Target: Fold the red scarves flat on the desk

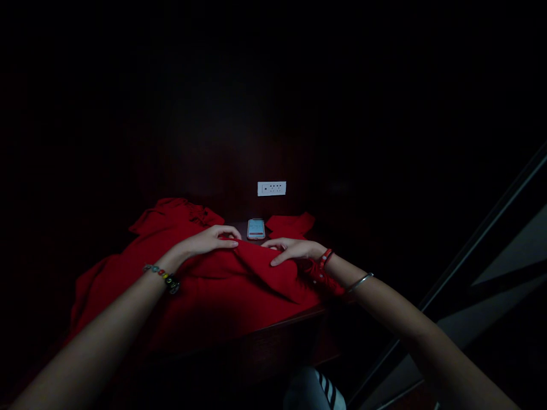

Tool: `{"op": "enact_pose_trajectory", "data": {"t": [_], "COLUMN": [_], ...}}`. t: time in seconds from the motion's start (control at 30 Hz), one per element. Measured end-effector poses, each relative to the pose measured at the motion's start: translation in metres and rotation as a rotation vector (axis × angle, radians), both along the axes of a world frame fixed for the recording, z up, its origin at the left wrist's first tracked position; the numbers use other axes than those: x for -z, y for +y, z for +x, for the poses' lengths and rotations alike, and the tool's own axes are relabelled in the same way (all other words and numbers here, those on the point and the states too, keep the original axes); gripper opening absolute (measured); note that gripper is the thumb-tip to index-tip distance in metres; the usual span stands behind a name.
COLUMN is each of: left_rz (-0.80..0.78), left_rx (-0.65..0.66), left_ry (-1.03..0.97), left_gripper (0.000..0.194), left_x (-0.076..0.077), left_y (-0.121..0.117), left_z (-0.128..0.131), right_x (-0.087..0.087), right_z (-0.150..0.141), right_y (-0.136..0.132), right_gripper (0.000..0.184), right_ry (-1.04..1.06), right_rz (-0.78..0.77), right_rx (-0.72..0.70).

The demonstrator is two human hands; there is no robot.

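Observation:
A large red cloth (179, 302) lies spread and rumpled across a dark table, its folds bunched at the far left. My left hand (213, 239) pinches its raised upper edge between thumb and fingers. A little to the right, my right hand (293, 249) grips the same lifted edge, thumb on the near side and fingertips partly hidden behind. Between the hands the edge is pulled up into a sloping flap. Under my right wrist, a bunched red part with pale dots (316, 276) shows; whether it belongs to the cloth I cannot tell.
Just beyond my hands lies a phone (256, 229) with a lit screen. Another red cloth piece (290, 224) is right of it. A white socket plate (272, 188) is on the dark wall. The table's front edge (286, 323) runs below the cloth. Surroundings are very dark.

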State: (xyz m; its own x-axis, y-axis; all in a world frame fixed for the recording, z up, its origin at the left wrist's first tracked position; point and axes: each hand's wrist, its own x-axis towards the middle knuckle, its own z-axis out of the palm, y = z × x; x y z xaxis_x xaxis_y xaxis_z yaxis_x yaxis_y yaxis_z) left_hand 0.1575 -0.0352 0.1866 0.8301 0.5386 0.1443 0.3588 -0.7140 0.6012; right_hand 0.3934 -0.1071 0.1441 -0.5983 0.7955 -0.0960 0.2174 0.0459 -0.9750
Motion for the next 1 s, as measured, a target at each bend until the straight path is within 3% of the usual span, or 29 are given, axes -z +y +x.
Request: {"op": "enact_pose_trajectory", "data": {"t": [0.2, 0.33, 0.47, 0.73, 0.83, 1.0], "left_rz": [0.007, 0.014, 0.019, 0.075, 0.083, 0.141], "left_rx": [0.009, -0.001, -0.023, -0.267, -0.315, -0.354], "left_ry": [-0.074, -0.159, -0.169, -0.269, -0.247, -0.2], "left_gripper": [0.018, 0.015, 0.014, 0.022, 0.025, 0.026], "left_x": [0.005, 0.011, 0.01, -0.002, -0.01, -0.038], "left_y": [0.002, 0.012, 0.021, 0.036, 0.034, 0.01], "left_z": [0.016, 0.018, 0.018, 0.004, -0.005, -0.016], "right_x": [0.006, 0.007, 0.005, 0.022, 0.008, -0.044], "right_z": [-0.024, -0.023, -0.019, 0.02, 0.045, 0.072], "right_y": [0.025, 0.032, 0.025, 0.011, 0.0, -0.026], "right_gripper": [0.025, 0.027, 0.032, 0.032, 0.032, 0.028], "right_ry": [0.215, 0.252, 0.108, -0.22, -0.277, -0.247], "right_rz": [0.058, 0.051, 0.016, 0.114, 0.214, 0.348], "right_rx": [0.142, 0.191, 0.114, 0.088, 0.076, 0.185]}}
